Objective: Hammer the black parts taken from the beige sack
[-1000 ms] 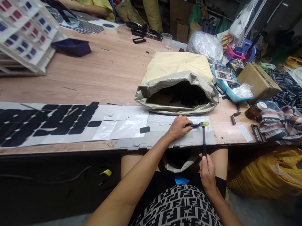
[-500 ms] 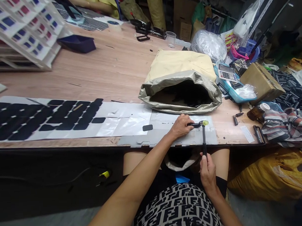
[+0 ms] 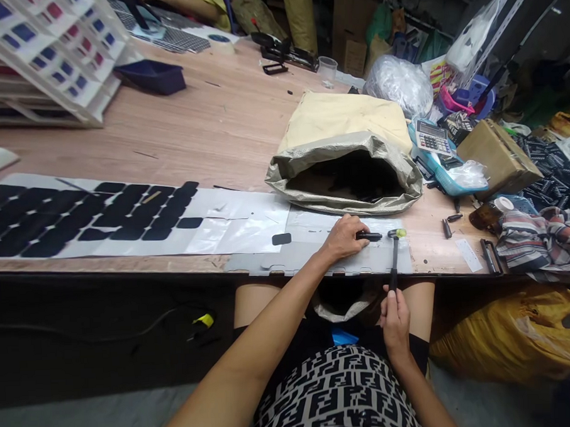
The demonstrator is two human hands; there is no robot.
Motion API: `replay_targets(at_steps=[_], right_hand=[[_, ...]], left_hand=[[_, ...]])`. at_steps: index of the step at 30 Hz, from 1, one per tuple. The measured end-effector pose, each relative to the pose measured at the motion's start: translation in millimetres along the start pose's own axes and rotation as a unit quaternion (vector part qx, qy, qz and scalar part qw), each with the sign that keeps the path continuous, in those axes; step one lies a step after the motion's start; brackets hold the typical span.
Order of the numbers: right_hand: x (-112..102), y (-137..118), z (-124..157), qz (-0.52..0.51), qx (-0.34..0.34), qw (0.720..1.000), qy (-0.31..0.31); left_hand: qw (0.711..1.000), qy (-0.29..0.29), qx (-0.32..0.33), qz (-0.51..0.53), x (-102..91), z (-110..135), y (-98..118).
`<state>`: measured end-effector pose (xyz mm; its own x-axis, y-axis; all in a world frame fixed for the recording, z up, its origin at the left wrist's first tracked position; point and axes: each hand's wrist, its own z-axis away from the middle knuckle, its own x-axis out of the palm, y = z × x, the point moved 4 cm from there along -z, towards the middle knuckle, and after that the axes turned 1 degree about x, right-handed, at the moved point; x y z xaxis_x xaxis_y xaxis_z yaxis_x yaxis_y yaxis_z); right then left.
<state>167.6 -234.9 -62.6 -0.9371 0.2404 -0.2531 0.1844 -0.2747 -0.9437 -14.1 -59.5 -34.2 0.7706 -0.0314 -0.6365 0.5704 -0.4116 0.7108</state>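
Observation:
My left hand rests on a grey sheet at the table's front edge, fingers closed on a short black rod lying flat. My right hand, below the table edge, grips the black handle of a small hammer. Its yellow-green head sits just right of the rod's tip, a small gap between them.
An open grey sack with dark contents lies right behind my hands. A long white strip with several black tiles runs left. One loose black tile lies near. A calculator, a cardboard box and cloth crowd the right.
The hammer head has moved slightly right, away from the rod's tip. My left hand keeps the rod in place.

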Motion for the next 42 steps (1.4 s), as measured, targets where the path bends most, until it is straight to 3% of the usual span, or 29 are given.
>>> replay_targets(at_steps=[7, 13, 22, 26, 30, 34, 37, 39, 42], right_hand=[[5.6, 9.5, -4.5, -0.125, 0.061, 0.990, -0.012], [10.5, 15.6, -5.2, -0.188, 0.074, 0.979, -0.027], [12.0, 19.8, -6.2, -0.191, 0.072, 0.978, -0.031], [11.4, 20.9, -6.6, -0.185, 0.067, 0.980, -0.029], [10.0, 24.4, -7.1, -0.181, 0.065, 0.981, -0.033], [9.3, 25.0, -7.1, -0.180, 0.062, 0.981, -0.029], [8.9, 25.2, -7.6, -0.176, 0.062, 0.982, -0.030], [8.2, 26.7, -8.3, -0.173, 0.060, 0.983, -0.030], [7.7, 30.2, -9.1, -0.169, 0.057, 0.983, -0.034]], left_hand=[[1.000, -0.005, 0.018, -0.019, 1.1, -0.1, 0.6], [0.998, -0.026, 0.048, 0.015, -0.3, 1.9, 1.2], [0.993, -0.083, 0.078, 0.017, -15.8, 72.5, 28.4], [0.993, -0.084, 0.081, -0.015, -17.6, 85.9, 33.2], [0.992, -0.097, 0.073, 0.031, -25.5, 61.7, 24.9], [0.999, 0.047, -0.028, 0.004, -52.1, -1.9, -6.2], [0.978, 0.131, -0.150, -0.066, -67.3, -48.6, -37.8], [0.960, 0.122, -0.233, -0.094, -67.1, -68.9, -58.2], [0.937, 0.071, -0.324, -0.114, -56.7, -79.7, -81.4]])
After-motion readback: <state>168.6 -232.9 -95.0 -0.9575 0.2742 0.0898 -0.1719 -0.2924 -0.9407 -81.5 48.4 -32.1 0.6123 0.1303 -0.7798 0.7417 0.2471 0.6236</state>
